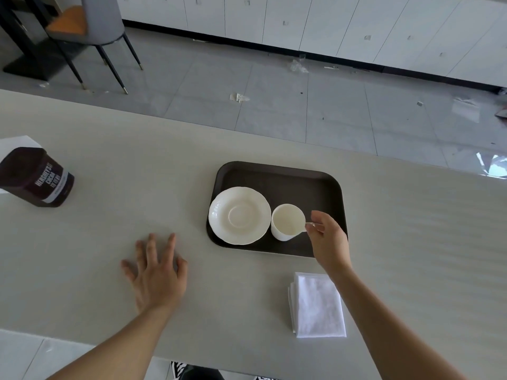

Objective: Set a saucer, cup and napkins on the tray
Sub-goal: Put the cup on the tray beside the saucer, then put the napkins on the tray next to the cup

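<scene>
A dark brown tray (285, 176) lies on the pale table. On its left half rests a white scalloped saucer (239, 215). Just right of the saucer, on the tray floor, a white cup (287, 222) stands upright. My right hand (327, 238) pinches the cup's handle from the right. A stack of folded white napkins (318, 305) lies on the table in front of the tray, partly under my right forearm. My left hand (156, 272) rests flat on the table, fingers spread, left of the tray and holding nothing.
A dark cocoa tin (35, 178) stands at the table's left edge on a white sheet. The table's far edge runs behind the tray, with grey floor tiles, a chair (93, 26) and white cabinets beyond.
</scene>
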